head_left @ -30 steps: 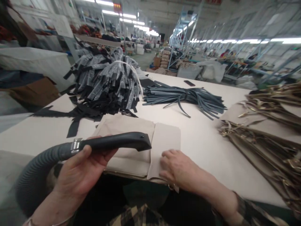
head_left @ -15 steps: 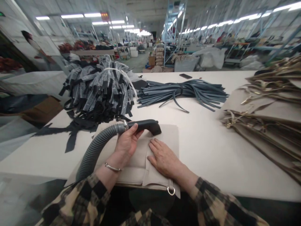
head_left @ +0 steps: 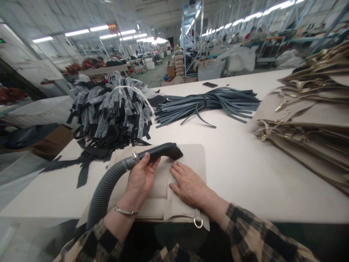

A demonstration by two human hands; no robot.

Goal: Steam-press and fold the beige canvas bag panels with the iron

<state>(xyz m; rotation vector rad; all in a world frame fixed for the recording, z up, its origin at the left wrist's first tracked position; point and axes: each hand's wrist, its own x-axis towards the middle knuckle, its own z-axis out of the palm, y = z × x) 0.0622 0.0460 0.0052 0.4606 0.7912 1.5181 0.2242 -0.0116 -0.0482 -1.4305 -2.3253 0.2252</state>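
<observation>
My left hand (head_left: 142, 176) is wrapped round a black vacuum nozzle (head_left: 160, 150), which a metal clamp joins to a grey ribbed hose (head_left: 102, 193). The nozzle's mouth points down at a beige fabric panel (head_left: 156, 183) near the table's front edge; I cannot tell if it touches. My right hand (head_left: 188, 183) lies flat on a folded beige piece (head_left: 177, 209) on top of that panel, fingers stretched out, just below the nozzle tip. A metal D-ring (head_left: 198, 222) on a short tab hangs at the front edge, below my right wrist.
On the white table (head_left: 231, 174), plastic-wrapped black straps (head_left: 111, 109) are heaped at the left. Behind lie a tied bundle of dark blue-grey strips (head_left: 209, 103) and a phone (head_left: 210, 84). Beige pieces with metal fittings (head_left: 308, 123) are stacked at the right.
The nozzle has shifted slightly left and its hose end has dropped, my left hand still round it. My right hand stays flat on the beige piece. The whole view has tilted a little.
</observation>
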